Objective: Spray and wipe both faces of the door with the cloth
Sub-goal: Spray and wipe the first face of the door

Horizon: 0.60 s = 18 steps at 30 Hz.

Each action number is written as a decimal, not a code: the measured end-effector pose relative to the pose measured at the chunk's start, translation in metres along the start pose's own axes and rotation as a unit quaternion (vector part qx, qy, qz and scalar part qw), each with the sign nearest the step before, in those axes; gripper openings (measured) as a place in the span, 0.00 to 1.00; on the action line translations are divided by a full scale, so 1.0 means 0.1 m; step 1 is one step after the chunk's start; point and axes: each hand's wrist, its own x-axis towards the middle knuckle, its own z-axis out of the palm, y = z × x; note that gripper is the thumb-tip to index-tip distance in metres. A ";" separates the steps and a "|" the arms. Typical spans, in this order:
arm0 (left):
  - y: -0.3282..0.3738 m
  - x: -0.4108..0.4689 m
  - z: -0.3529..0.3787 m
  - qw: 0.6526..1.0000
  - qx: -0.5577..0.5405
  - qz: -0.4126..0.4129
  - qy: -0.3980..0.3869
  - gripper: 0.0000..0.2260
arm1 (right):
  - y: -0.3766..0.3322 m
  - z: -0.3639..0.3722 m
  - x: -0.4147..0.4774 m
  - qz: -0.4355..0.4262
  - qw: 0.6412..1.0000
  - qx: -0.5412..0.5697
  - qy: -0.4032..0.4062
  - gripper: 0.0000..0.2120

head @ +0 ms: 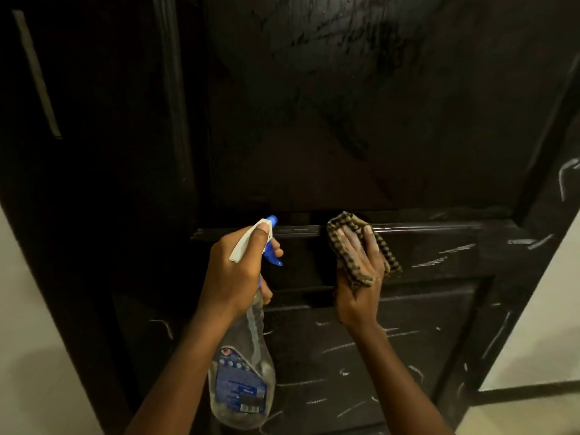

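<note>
While the fingers [354,246] of the right hand [361,277] lie straight and flat, they press the cloth [389,259] against the door [345,171], on the upper edge of its middle rail [439,243]. The checked cloth sits between palm and wood, its folds showing round the fingertips and along both sides of the hand.

Left of that spot on the rail, the left hand [232,271] grips the neck of the spray bottle [241,381]. Its thumb lies along the white head, and the other fingers curl round the blue trigger. The nozzle points at the rail and stands just off it. The bottle body hangs below the rail, in front of the lower panel [361,356].

Progress, as judged: the panel above the rail [345,89] shows wet streaks and sheen, consistent with spraying and wiping already done there. The rail to the right of the cloth, the lower panel and the right stile carry white marks [439,260], so that area appears outstanding. The other face of the door is not in view; its condition cannot be assessed. On this evidence, less than half the task looks complete.
</note>
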 end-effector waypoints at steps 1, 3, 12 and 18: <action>0.01 0.01 0.04 1.000 0.000 0.002 -0.003 0.21 | 0.11 -0.09 0.05 0.017 0.999 -0.001 0.028 0.27; 0.02 0.03 0.12 1.000 -0.006 0.005 -0.010 0.21 | 0.45 -0.30 0.11 0.070 0.992 0.023 0.100 0.25; 0.04 0.01 0.27 0.999 -0.005 0.007 -0.032 0.21 | 0.69 -0.21 0.11 0.349 0.901 0.107 0.233 0.32; 0.12 0.10 0.49 0.998 -0.022 0.004 -0.051 0.20 | 0.29 -0.28 -0.05 0.174 0.981 0.067 0.043 0.29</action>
